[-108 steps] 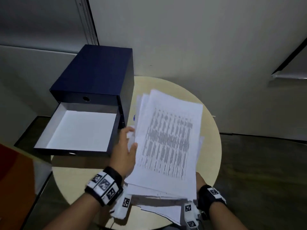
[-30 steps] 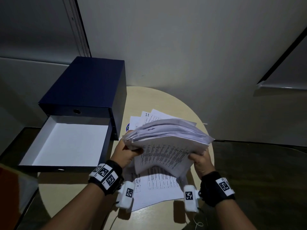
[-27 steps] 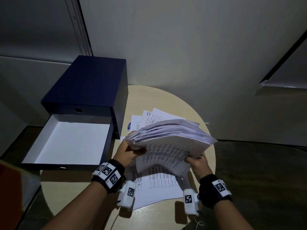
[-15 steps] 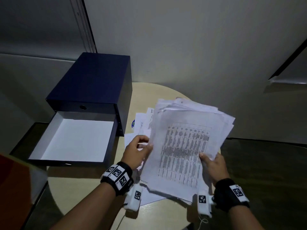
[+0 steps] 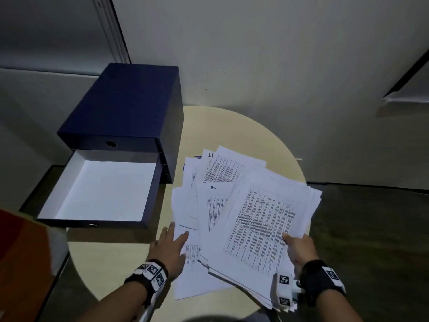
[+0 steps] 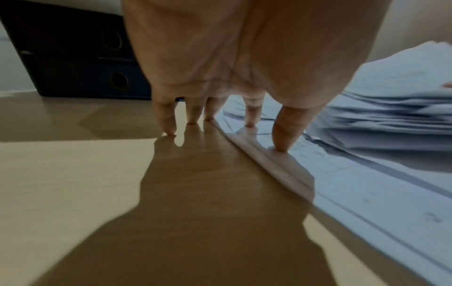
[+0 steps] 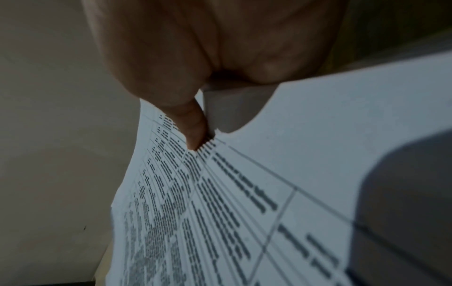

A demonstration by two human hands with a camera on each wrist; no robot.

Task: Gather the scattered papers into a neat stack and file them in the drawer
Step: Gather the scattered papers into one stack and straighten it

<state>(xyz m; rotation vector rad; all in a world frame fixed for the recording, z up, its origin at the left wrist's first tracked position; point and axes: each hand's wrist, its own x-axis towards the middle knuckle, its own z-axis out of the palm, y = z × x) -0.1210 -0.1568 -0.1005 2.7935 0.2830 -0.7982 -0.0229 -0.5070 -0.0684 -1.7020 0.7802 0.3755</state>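
Pale wood shows bare along the round table (image 5: 120, 259) at its near-left rim, in front of the open drawer (image 5: 99, 194), and again at the far edge toward the wall. On the right the papers run out past the table's rim. The right hand (image 5: 299, 248) pinches a thick, uneven stack of papers (image 5: 262, 226) at its near right corner, thumb on the printed top sheet, fingers hidden beneath; the wrist view shows the thumb pressed onto the print. Loose sheets (image 5: 209, 180) lie fanned on the table beneath and to the left of that stack, some reaching close to the navy drawer box (image 5: 130, 105). The left hand (image 5: 170, 246) is flat and spread, fingertips on the table and on the left edge of the lowest sheets. The drawer's white inside holds nothing visible; the compartment above it is closed.
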